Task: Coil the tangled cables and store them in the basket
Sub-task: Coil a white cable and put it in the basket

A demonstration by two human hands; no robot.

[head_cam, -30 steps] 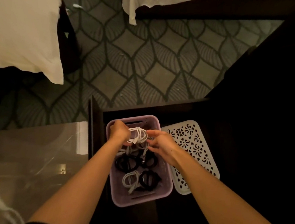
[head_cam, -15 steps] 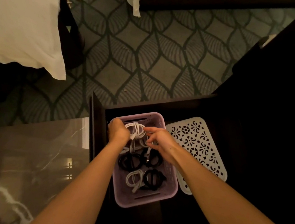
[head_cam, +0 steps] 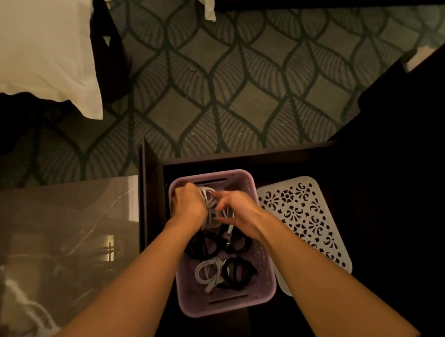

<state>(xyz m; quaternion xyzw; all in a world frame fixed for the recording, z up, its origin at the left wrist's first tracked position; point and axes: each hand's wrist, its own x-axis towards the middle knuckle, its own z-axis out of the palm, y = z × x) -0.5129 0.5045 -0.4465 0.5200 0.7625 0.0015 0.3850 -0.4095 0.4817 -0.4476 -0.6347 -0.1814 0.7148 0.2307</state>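
A lilac plastic basket stands on a dark surface below me. Inside lie two black coiled cables, a white coiled cable near its front, and another white coil at its far end. My left hand grips that far white coil inside the basket. My right hand is beside it, with the fingertips pinching the same coil's strands. The coil's plug end hangs below my right hand.
A white perforated lid lies right of the basket. A glossy marble tabletop is to the left, with an upright dark panel between it and the basket. Patterned carpet and white bedding lie beyond.
Both hands have lowered the white coil from above the rim down into the basket's far end. The camera view has shifted slightly.
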